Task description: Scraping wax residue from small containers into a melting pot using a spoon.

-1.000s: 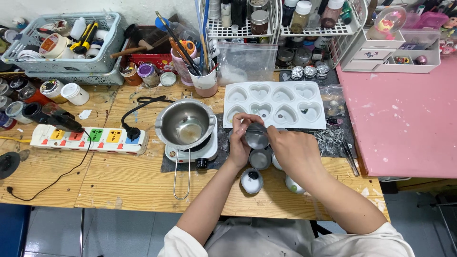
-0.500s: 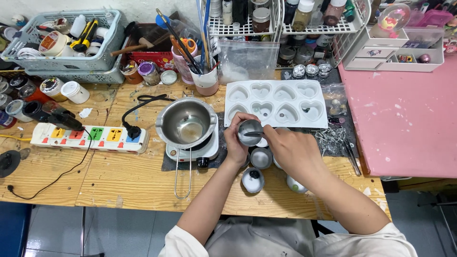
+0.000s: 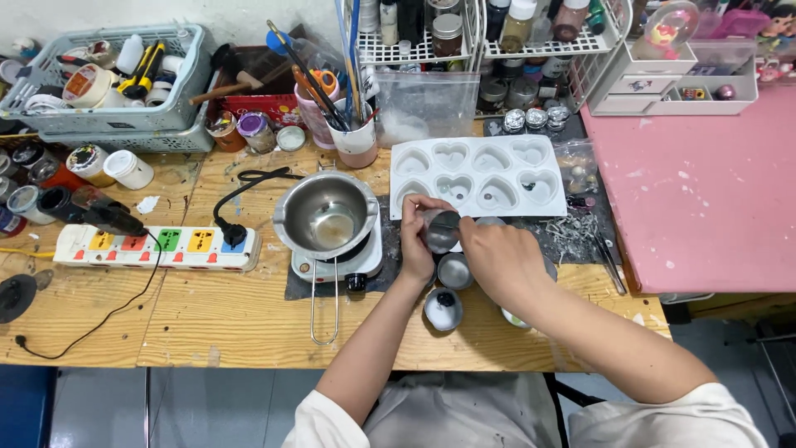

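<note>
Both hands grip a small metal cup point(image 3: 440, 231) at the near edge of the white heart mould point(image 3: 481, 174); the left hand point(image 3: 417, 241) and right hand point(image 3: 497, 257) hide its lower part. It sits lower than a second ago.

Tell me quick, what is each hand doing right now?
Left hand: closed around the small round silver metal cup.
Right hand: fingers on the same cup; grip cannot be told.

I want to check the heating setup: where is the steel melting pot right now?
In the head view the steel melting pot sits on a small white hotplate left of centre, between the power strip and the left hand, its wire handle pointing toward the person.
</note>
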